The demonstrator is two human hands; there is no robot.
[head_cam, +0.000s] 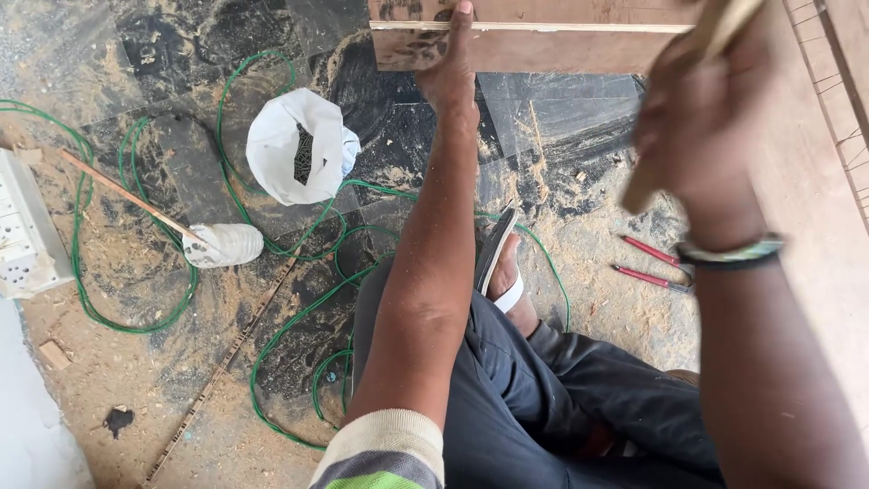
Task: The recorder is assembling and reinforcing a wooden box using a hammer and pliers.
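Observation:
My left hand [450, 77] reaches forward and presses on the edge of a brown wooden board [534, 41] at the top of the head view, fingers laid over its rim. My right hand [701, 127] is raised close to the camera, blurred, and closed around a pale wooden handle [715, 36] that sticks up past the top edge; the tool's head is out of view. I sit on the floor in dark trousers, one foot in a sandal [502, 267] stretched out below the board.
A green cable [272, 335] loops over the dusty dark floor. A white plastic bag [303, 145], a small white wrapped bundle [224, 244], a thin wooden stick [127, 195], red-handled pliers [654, 267] and a white socket box [23, 231] lie around. A large plywood panel [815, 181] stands at right.

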